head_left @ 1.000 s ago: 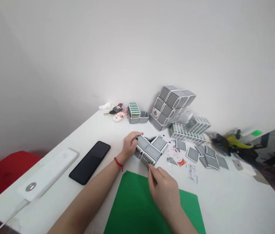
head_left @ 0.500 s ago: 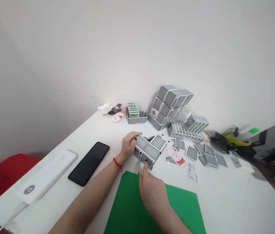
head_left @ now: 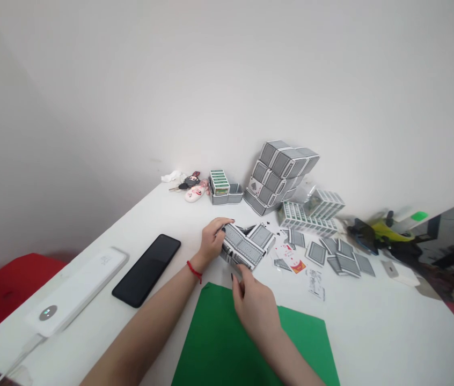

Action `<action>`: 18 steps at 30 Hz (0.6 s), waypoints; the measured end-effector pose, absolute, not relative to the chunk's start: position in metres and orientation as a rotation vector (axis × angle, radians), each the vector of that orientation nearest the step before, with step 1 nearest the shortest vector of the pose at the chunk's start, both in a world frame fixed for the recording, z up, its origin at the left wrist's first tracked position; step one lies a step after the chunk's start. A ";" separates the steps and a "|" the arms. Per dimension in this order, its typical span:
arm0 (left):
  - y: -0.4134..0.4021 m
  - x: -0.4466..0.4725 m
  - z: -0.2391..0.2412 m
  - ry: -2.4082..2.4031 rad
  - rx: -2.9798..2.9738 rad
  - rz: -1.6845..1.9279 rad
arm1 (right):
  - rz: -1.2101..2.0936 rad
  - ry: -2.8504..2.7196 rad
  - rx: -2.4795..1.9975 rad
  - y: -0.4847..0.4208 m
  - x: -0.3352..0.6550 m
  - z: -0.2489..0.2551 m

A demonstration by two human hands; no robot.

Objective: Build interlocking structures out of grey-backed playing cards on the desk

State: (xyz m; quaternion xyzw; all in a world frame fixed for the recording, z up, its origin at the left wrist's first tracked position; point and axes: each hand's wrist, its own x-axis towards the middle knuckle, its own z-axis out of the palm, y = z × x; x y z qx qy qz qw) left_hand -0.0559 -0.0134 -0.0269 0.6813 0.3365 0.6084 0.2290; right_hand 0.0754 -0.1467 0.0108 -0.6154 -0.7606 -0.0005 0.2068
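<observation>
A block folded from grey-backed playing cards [head_left: 247,247] sits on the white table in front of me, with a gap between the cards on its far side. My left hand [head_left: 212,240], a red string on its wrist, is closed around the block's left end. At the block's near face is my right hand [head_left: 254,300], index finger against the lower edge and thumb lower down; any card between them is hidden. A green sheet [head_left: 303,343] lies under my right forearm. Loose playing cards [head_left: 343,257] are scattered to the right.
Behind stands a tall stack of card blocks [head_left: 279,174], beside packs of cards [head_left: 307,217]. An open card tray [head_left: 227,198] holds more packs. A phone [head_left: 146,271] and a white power bank [head_left: 84,289] with a cable lie left. Keys and charms [head_left: 195,187] sit by the wall.
My right index finger has slid down and bent at the block's near face, and the right hand has shifted slightly right. My left hand and the block stay nearly still.
</observation>
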 end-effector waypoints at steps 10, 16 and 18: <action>-0.013 -0.055 -0.027 0.923 1.842 1.674 | -0.072 -1.830 -1.662 -0.153 0.106 0.015; -0.013 -0.055 -0.027 0.927 1.823 1.683 | 0.238 -1.745 -1.698 -0.152 0.109 0.010; -0.013 -0.054 -0.026 0.934 1.815 1.683 | 0.329 -1.702 -1.698 -0.151 0.106 0.009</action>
